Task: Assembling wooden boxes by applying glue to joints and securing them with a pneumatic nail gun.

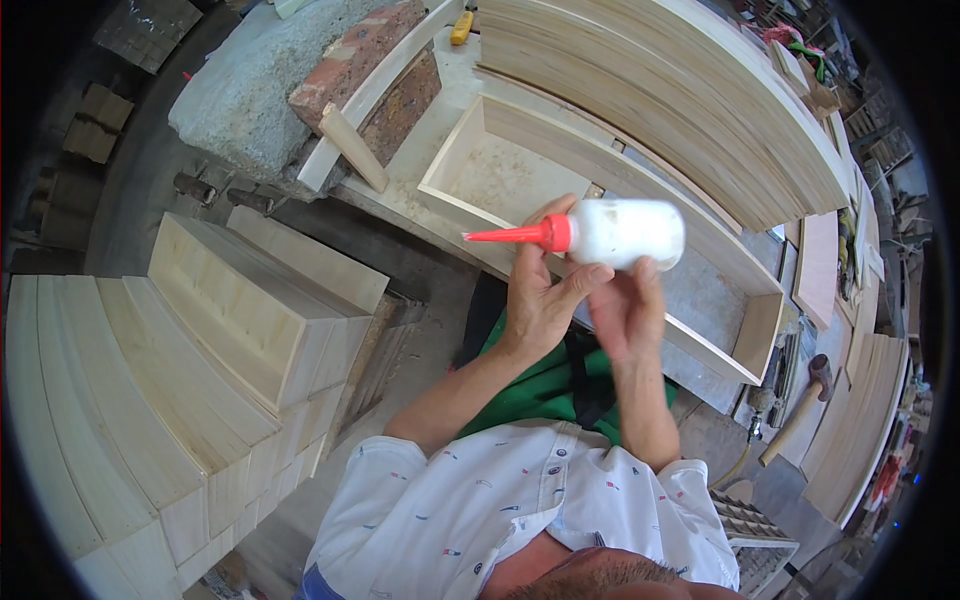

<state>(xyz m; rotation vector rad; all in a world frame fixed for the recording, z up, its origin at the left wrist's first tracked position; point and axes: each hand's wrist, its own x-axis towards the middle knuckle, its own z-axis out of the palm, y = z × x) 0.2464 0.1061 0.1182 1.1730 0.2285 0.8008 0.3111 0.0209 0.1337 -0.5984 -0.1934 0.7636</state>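
A translucent white glue bottle [632, 232] with a red cap and long red nozzle lies sideways in the air, its tip toward the left. My left hand [540, 300] grips it around the neck and underside, with some fingers hidden behind it. At the lower right of the bottle, the fingers of my right hand [630, 310] press against its side. Below and beyond it, a long open wooden frame [455, 150] rests on the workbench, made of thin pale boards joined at the corners. The bottle and my hands cover part of its near board.
Stacked pale wooden boxes [230, 400] fill the left side. A brick-and-concrete block [240, 100] sits at the bench's back left, near a yellow utility knife [461, 28]. Long boards [640, 90] are piled behind the frame. A hammer [800, 410] lies on the right.
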